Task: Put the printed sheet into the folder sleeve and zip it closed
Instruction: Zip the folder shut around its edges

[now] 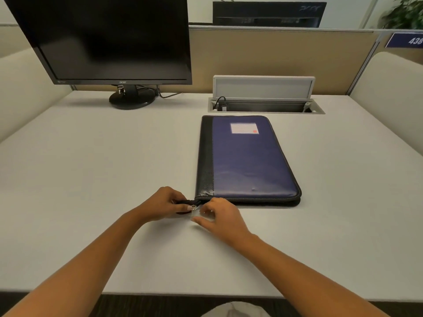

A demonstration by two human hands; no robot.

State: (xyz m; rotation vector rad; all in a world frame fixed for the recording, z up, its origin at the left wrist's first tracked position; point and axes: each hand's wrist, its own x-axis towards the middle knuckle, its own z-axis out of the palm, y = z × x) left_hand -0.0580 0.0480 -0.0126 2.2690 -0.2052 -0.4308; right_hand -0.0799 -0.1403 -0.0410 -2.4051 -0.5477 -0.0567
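The left hand pinches the black zipper tail at the near left corner of the closed blue folder, which lies flat on the desk. The right hand curls its fingers round a pale pull tab just beside it. No printed sheet shows, and if the left grip slackens, the tail could bunch and jam the slider short of closing.

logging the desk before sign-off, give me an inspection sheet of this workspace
surface: white desk, folder lying flat on it
job's things: blue and black folder closed; printed sheet not visible
clutter: nothing seen
grippers: left hand pinches the black zip tail at the folder's near left corner; right hand at the zip pull, grip unclear
cables: monitor cable behind the stand; black lead plugged in the open cable box
surroundings: dark monitor, partition, plant
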